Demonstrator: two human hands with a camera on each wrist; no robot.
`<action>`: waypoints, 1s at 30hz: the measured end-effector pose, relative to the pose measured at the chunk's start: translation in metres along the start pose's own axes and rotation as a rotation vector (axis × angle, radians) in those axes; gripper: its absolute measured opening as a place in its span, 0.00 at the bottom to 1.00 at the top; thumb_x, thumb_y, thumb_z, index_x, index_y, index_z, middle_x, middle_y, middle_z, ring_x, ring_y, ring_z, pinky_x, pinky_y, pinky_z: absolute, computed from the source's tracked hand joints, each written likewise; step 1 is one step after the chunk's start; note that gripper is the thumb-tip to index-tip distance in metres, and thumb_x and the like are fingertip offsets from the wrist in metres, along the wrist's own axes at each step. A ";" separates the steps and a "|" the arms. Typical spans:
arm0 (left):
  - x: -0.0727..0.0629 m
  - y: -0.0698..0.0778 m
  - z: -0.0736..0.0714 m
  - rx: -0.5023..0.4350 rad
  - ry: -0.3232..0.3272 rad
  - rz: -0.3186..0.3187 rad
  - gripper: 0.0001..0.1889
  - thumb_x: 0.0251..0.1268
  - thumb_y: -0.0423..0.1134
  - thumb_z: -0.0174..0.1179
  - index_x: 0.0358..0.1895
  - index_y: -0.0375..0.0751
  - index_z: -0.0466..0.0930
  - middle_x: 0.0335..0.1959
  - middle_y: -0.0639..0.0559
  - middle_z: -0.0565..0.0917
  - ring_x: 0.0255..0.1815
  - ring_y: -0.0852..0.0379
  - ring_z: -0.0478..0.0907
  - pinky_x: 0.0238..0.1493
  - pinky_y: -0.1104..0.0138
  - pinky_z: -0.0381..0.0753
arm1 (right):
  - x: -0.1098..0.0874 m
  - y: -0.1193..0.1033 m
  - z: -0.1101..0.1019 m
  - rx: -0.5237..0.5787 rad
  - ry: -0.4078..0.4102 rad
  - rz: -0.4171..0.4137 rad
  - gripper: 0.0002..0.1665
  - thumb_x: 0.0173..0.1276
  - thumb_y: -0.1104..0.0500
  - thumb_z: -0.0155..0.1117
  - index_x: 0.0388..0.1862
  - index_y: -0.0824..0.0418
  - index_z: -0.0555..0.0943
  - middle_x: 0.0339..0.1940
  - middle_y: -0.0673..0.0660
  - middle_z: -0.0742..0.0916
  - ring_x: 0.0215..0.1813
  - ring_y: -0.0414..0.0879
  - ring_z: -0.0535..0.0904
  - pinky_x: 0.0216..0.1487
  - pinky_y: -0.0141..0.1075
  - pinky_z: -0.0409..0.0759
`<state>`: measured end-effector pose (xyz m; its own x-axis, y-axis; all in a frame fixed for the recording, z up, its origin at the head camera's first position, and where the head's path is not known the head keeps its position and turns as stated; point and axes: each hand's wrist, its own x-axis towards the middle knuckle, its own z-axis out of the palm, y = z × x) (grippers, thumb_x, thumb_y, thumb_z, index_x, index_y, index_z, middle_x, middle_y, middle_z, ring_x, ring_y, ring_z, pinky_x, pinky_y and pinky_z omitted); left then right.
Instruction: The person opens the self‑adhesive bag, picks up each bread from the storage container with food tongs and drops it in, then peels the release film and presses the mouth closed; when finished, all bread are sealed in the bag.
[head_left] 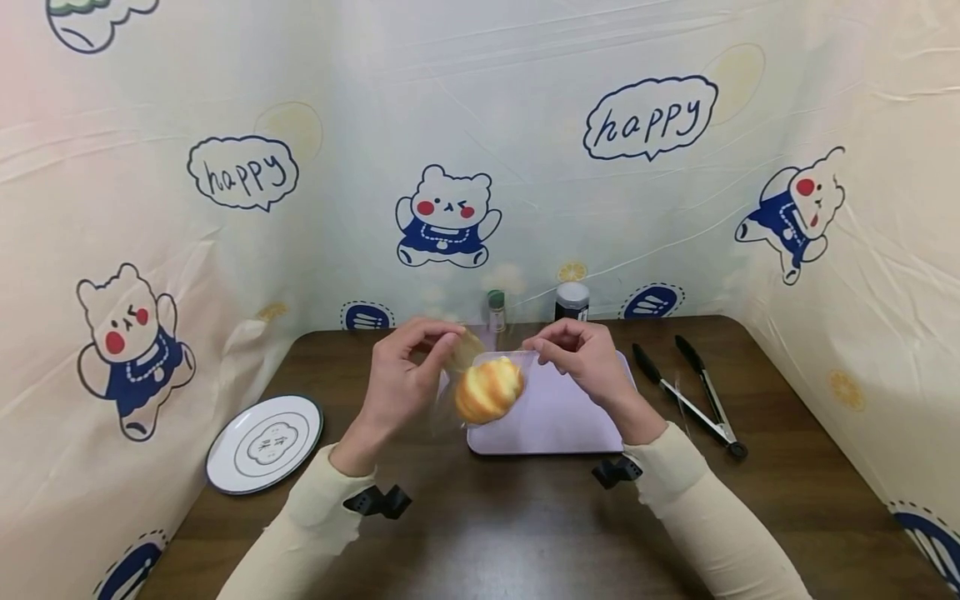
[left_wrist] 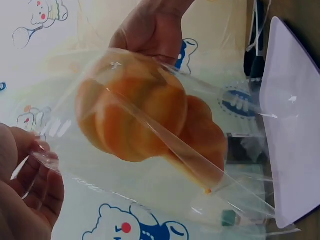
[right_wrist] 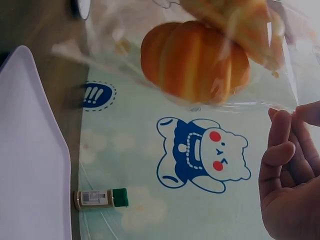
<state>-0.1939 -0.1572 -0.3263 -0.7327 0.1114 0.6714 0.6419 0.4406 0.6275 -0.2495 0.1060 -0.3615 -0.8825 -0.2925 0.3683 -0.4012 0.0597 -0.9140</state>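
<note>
A clear plastic bag (left_wrist: 95, 172) hangs above the table with two bread pieces inside. One is a round, ridged golden-brown bread roll (head_left: 489, 392); a second bread piece (left_wrist: 207, 135), paler in the head view, lies against it. At the left of the bag, the left hand (head_left: 405, 375) pinches its edge between thumb and fingers. The right hand (head_left: 588, 358) pinches the opposite edge of the film, its other fingers curled in. Neither hand visibly touches the bread. Below and behind the bag lies a pale lilac tray (head_left: 555, 425).
Black-handled tongs (head_left: 708, 404) lie spread at the right. A white plate (head_left: 225, 454) with a dark rim sits at the left. Along the back edge stand a small green-capped spice bottle (head_left: 497, 312) and a dark jar (head_left: 572, 304) with a pale lid. Printed cloth walls surround the table.
</note>
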 end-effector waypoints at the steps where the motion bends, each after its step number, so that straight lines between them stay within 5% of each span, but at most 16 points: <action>1: 0.000 -0.001 -0.001 -0.005 0.006 -0.018 0.07 0.70 0.38 0.62 0.46 0.49 0.88 0.43 0.55 0.88 0.37 0.60 0.80 0.39 0.71 0.83 | 0.000 0.000 -0.002 0.023 0.004 -0.007 0.09 0.67 0.58 0.70 0.39 0.64 0.86 0.32 0.51 0.90 0.26 0.47 0.76 0.24 0.34 0.72; 8: 0.002 -0.001 -0.004 -0.028 0.035 -0.171 0.07 0.69 0.35 0.62 0.45 0.41 0.87 0.37 0.46 0.86 0.30 0.59 0.76 0.30 0.74 0.77 | 0.000 -0.002 -0.011 0.142 0.000 -0.029 0.09 0.68 0.64 0.67 0.42 0.69 0.81 0.36 0.47 0.92 0.27 0.41 0.84 0.28 0.33 0.81; 13: 0.003 0.001 -0.005 -0.117 -0.003 -0.228 0.08 0.70 0.35 0.61 0.46 0.39 0.87 0.31 0.40 0.86 0.25 0.54 0.81 0.28 0.71 0.82 | 0.001 -0.004 -0.012 0.181 -0.025 -0.010 0.15 0.68 0.66 0.66 0.49 0.76 0.80 0.37 0.48 0.91 0.32 0.42 0.88 0.37 0.36 0.87; 22: 0.002 0.001 -0.008 -0.214 -0.058 -0.218 0.09 0.66 0.39 0.66 0.46 0.40 0.87 0.41 0.42 0.89 0.34 0.57 0.88 0.40 0.68 0.87 | 0.001 -0.007 -0.016 0.096 -0.071 0.002 0.16 0.65 0.64 0.70 0.49 0.73 0.82 0.40 0.50 0.90 0.40 0.49 0.88 0.46 0.37 0.87; 30: 0.003 -0.003 -0.013 -0.081 -0.074 -0.289 0.10 0.62 0.47 0.70 0.43 0.50 0.88 0.41 0.53 0.90 0.37 0.58 0.84 0.39 0.69 0.84 | 0.002 -0.011 -0.022 -0.053 -0.052 0.036 0.15 0.64 0.54 0.73 0.46 0.60 0.87 0.36 0.51 0.90 0.37 0.47 0.87 0.45 0.40 0.86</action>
<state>-0.1944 -0.1696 -0.3210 -0.9000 0.0579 0.4321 0.4186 0.3917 0.8194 -0.2519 0.1256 -0.3473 -0.8833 -0.3379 0.3251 -0.3833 0.1210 -0.9157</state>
